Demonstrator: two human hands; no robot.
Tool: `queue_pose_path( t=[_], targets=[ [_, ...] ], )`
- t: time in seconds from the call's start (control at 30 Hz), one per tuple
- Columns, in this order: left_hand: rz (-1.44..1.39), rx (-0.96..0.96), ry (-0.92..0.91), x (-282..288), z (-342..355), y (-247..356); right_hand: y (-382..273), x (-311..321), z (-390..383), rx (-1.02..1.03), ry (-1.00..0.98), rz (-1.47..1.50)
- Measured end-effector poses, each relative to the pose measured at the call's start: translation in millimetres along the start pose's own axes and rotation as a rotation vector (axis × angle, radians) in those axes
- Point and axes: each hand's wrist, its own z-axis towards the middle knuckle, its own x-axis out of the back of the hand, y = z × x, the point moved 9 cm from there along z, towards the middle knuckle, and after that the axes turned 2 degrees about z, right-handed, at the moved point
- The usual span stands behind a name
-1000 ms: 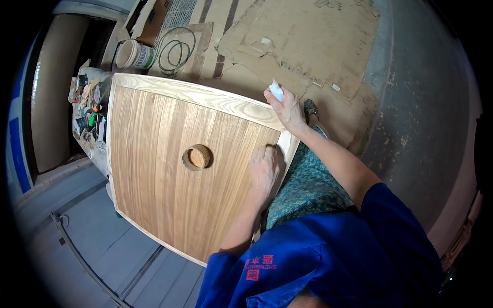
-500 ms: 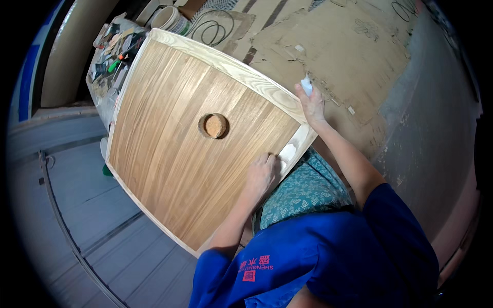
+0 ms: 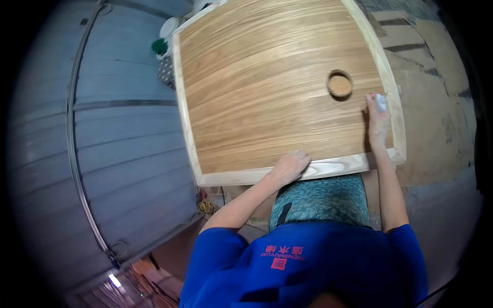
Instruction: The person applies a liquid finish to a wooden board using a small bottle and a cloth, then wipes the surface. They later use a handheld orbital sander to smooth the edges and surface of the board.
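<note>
A square wooden panel (image 3: 257, 82) lies before me, with lengthwise boards inside a pale frame. A round cup of tan material (image 3: 340, 84) sits on it at right. My right hand (image 3: 378, 120), beside the right frame strip, is closed round a small white bottle (image 3: 380, 102). My left hand (image 3: 291, 165) rests on the near frame strip with fingers curled; whatever may be beneath them is hidden. A whitish elongated patch (image 3: 328, 167) shows on that strip just right of the left hand.
Grey-blue ribbed sheeting (image 3: 128, 128) with metal rails fills the left side. A white bucket (image 3: 169, 27) and green item (image 3: 159, 47) sit beyond the panel's far left. Cardboard (image 3: 431, 128) lies on the floor at right. A yellow coiled cord (image 3: 206, 206) lies below the panel.
My view and body have turned, so the panel now sits square to me. My right hand and bottle came lower, alongside the right strip; my left hand is at the near strip, fingers still curled.
</note>
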Motion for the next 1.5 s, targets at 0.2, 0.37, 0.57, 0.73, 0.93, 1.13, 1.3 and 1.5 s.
queue_pose_path(
  t=[0.2,0.37,0.57,0.73,0.93,1.13,1.3,1.5],
  targets=[
    [0.028,0.044,0.038,-2.1,-127.4,-81.3,43.5,-50.1,-0.4,-0.018,0.077,-0.1],
    [0.038,0.189,0.008,19.6,-275.3,-197.2,62.3,-55.8,-4.3,0.095,0.217,-0.343],
    [0.162,0.297,-0.051,42.7,-344.7,-245.5,55.3,-109.9,-48.6,0.128,0.153,-0.306],
    [0.18,0.318,0.027,49.3,-355.1,-242.3,48.2,-216.0,-118.3,0.046,-0.092,-0.107],
    [-0.31,0.602,0.42,107.0,-412.9,-252.5,18.2,-335.0,-193.8,-0.111,-0.207,0.037],
    [-0.483,0.842,0.506,105.3,-415.0,-314.6,0.7,-415.4,-234.4,-0.11,-0.121,0.136],
    [-0.434,0.679,0.403,110.4,-423.1,-341.9,19.5,-431.7,-243.5,-0.027,0.043,0.154],
    [-0.43,0.693,0.111,63.7,-494.3,-390.9,26.0,-405.3,-250.4,0.076,0.287,0.128]
  ],
)
